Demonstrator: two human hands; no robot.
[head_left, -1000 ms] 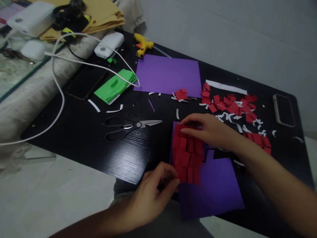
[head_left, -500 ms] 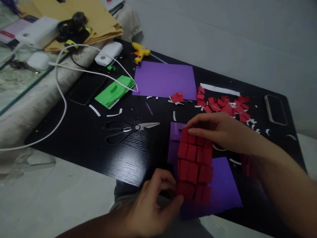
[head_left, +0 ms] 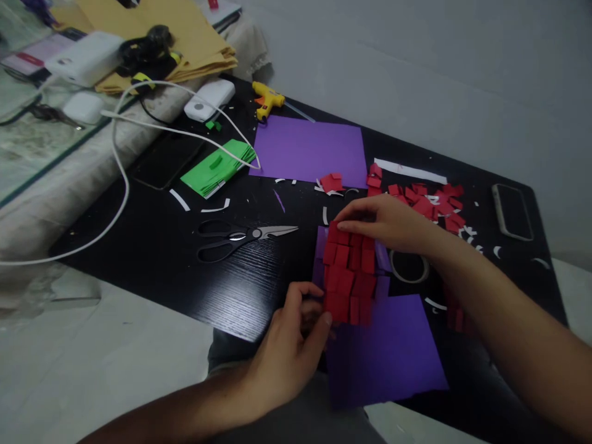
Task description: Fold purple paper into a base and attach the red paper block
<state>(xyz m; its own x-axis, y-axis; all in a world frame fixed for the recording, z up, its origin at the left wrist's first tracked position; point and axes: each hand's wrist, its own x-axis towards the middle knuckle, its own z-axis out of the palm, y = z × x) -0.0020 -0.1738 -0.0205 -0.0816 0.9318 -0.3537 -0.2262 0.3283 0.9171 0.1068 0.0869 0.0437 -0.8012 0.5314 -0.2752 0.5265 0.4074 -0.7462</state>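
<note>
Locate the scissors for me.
In the head view, the scissors lie left of centre on the black table, below the green paper and left of the red-tiled piece.

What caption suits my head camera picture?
Right hand holds a red paper panel over purple paper, left hand at its edge, kitchen scissors nearby.

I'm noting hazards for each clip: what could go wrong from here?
The red-tiled piece could bend or lose a flap, since the right hand grips its top and the left hand is at its lower edge. The lower purple sheet seems to overhang the table edge, so a nudge might make it slip. The scissors point towards the work and might catch paper.
</note>
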